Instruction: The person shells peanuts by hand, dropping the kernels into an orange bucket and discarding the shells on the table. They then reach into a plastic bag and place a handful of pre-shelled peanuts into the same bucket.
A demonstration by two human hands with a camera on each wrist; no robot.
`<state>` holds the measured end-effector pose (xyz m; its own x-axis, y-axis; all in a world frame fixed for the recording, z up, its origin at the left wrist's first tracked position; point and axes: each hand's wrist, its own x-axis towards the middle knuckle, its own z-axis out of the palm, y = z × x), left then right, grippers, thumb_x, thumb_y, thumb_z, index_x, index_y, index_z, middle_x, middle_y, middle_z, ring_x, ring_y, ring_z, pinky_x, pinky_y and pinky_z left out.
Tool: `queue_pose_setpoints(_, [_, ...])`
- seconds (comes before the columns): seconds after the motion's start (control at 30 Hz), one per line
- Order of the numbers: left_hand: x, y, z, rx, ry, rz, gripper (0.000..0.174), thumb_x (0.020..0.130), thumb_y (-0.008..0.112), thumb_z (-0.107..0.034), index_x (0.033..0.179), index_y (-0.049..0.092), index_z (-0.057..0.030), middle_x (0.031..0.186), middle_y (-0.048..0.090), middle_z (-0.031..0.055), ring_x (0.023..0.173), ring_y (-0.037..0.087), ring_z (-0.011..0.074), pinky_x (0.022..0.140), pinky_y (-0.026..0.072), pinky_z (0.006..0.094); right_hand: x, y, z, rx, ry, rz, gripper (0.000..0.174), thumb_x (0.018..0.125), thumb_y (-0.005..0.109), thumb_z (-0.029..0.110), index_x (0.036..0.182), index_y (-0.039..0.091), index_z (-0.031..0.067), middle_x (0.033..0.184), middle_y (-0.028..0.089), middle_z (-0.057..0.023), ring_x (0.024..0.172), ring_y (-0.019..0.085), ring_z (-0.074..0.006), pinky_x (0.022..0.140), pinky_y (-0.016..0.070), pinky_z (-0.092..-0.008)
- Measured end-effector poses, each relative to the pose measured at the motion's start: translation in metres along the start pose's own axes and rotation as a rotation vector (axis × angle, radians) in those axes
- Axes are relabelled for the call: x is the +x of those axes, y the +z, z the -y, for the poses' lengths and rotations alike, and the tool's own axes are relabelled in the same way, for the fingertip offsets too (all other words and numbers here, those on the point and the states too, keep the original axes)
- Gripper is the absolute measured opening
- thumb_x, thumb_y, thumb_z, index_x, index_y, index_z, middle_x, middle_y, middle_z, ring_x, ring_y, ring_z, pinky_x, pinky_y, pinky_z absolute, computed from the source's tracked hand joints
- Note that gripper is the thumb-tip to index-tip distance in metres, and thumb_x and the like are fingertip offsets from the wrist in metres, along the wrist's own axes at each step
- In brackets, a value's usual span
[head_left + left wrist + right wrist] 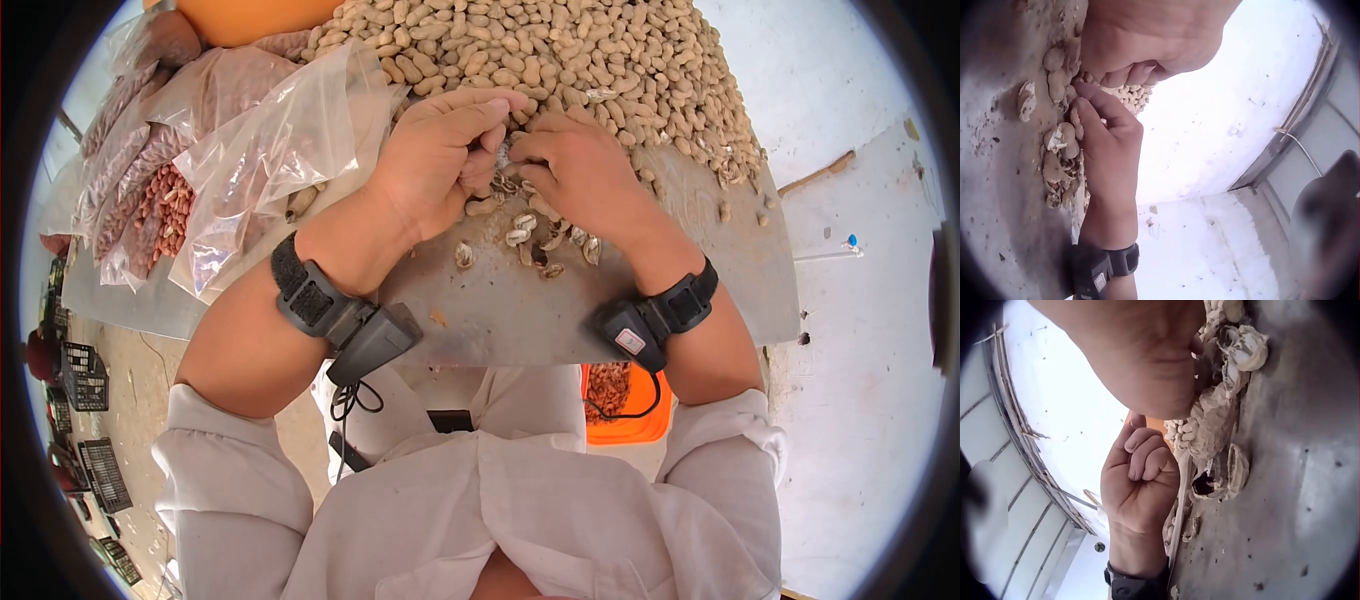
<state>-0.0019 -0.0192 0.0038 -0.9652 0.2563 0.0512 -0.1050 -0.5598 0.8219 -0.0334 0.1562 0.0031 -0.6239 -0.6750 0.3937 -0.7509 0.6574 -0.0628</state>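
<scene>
Over the near edge of a large heap of unshelled peanuts (560, 50), my two hands work close together. My left hand (435, 160) has its fingers curled toward the palm, thumb against the index finger; the right wrist view also shows these curled left fingers (1147, 453). Facing it, my right hand (590, 175) has bent fingers, with thumb and index finger low among peanuts and shells. In the left wrist view, a pale peanut shell (1077, 123) lies right beside the right thumb. I cannot tell what either hand holds. Split shells (525, 230) lie just below the hands.
Clear plastic bags (275, 150) stand at the left, some with reddish peanut kernels (165, 215). The metal tabletop (480, 320) ends in front of my body. An orange container (628, 430) with reddish bits sits below it. Black crates (85, 375) stand on the floor at the left.
</scene>
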Motion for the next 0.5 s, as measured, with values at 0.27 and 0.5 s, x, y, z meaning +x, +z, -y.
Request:
queue_pose_setpoints(0.27, [0.001, 0.000, 0.000, 0.025, 0.014, -0.019, 0.022, 0.090, 0.051, -0.011, 0.107, 0.056, 0.0020, 0.064, 0.043, -0.0029, 0.048, 0.031, 0.0057, 0.046, 0.0277, 0.0203, -0.001, 0.003, -0.007, 0.150, 0.053, -0.081, 0.017, 0.077, 0.062, 0.016, 0.092, 0.063, 0.0081, 0.081, 0.058, -0.0069, 0.085, 0.054, -0.0248, 0.078, 0.0447, -0.0362])
queue_pose_setpoints(0.5, [0.001, 0.005, 0.003, 0.191, 0.103, -0.060, 0.019, 0.085, 0.062, -0.009, 0.101, 0.061, 0.0008, 0.068, 0.051, -0.0039, 0.051, 0.034, 0.0039, 0.047, 0.0286, 0.0181, -0.002, -0.014, 0.009, 1.076, 0.241, -0.292, 0.011, 0.085, 0.060, 0.007, 0.094, 0.059, 0.0012, 0.085, 0.061, -0.0017, 0.075, 0.055, -0.0060, 0.066, 0.0461, -0.0210])
